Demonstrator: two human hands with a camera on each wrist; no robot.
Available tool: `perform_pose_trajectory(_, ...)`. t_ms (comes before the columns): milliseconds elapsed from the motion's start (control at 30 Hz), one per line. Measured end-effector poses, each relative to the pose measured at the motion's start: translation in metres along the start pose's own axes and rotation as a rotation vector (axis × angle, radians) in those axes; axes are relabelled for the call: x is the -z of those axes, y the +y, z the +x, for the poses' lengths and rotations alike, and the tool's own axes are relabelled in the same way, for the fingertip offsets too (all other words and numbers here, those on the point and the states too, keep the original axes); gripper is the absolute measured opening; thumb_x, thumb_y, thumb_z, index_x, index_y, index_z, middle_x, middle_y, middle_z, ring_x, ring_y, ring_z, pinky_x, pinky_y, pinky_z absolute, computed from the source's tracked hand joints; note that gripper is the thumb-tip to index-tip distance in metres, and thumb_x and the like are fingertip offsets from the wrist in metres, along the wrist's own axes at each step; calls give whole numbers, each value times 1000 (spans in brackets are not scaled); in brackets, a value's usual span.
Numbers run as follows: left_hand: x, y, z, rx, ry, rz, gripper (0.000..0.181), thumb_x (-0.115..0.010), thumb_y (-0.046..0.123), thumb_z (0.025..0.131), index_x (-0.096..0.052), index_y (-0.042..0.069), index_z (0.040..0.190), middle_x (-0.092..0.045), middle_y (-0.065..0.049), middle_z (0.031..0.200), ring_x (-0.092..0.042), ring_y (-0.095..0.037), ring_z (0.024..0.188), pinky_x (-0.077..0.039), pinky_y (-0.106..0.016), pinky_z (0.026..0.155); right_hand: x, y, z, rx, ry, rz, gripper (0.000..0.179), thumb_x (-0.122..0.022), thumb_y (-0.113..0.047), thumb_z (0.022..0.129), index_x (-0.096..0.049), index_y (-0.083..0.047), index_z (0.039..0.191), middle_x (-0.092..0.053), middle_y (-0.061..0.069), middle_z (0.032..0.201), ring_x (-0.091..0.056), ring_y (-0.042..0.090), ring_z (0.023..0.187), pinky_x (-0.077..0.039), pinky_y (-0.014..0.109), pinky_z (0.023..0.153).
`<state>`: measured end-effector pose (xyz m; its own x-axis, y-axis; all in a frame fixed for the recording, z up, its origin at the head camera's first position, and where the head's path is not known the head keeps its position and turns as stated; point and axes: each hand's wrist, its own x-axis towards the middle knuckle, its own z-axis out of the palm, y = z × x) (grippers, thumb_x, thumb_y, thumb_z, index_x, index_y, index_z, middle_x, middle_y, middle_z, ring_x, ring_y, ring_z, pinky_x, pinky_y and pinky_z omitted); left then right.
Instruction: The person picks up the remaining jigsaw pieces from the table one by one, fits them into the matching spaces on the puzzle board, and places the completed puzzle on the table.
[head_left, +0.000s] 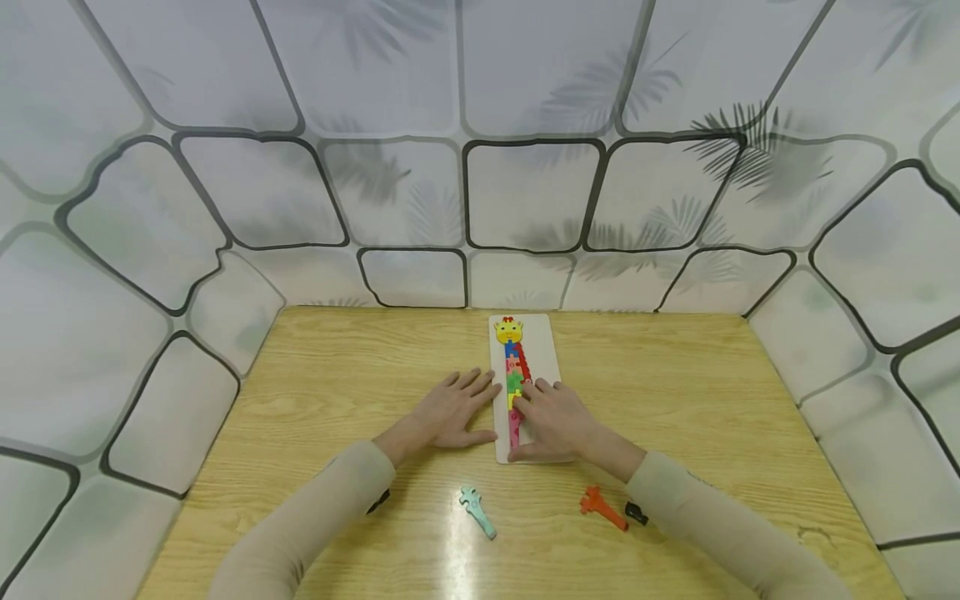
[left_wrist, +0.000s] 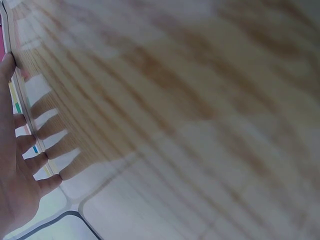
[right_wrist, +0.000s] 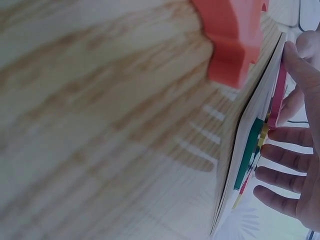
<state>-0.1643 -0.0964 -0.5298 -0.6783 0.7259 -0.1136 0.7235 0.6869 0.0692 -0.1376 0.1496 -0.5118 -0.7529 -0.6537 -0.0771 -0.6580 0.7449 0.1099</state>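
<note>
A white puzzle board (head_left: pixel 545 350) lies at the table's back middle, bearing a giraffe with a yellow head (head_left: pixel 508 332) and a neck column of blue, pink, green and yellow pieces above a pink piece (head_left: pixel 514 429). A red piece (head_left: pixel 522 362) runs beside the column. My left hand (head_left: pixel 453 410) lies flat with spread fingers, its tips at the board's left edge. My right hand (head_left: pixel 557 418) rests over the board's right side, fingers extended onto the column, hiding the pieces beneath. In the right wrist view, a green piece (right_wrist: pixel 248 155) shows on the board near the fingers (right_wrist: pixel 283 156).
Nearer on the wooden table (head_left: pixel 322 358) lie a loose light-teal piece (head_left: pixel 477 512) at the middle and a loose orange piece (head_left: pixel 603 507) by the right forearm. A small black object (head_left: pixel 636 512) sits beside the right sleeve. Patterned white walls (head_left: pixel 412 275) enclose the table's back and sides.
</note>
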Motion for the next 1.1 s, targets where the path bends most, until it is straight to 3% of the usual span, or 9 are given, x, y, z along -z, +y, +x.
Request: perform_pose_trajectory(1100,-2,-1,0,-9,8,5,87,-42,73,102,-29,17,168,-25,-11,177,-29,-36,163,-31,-58,131,1,1,0,3,-32,-5,98,-53,-95,80,-68,-16,136,-65,8,133,-60,26,112,-60,47,94)
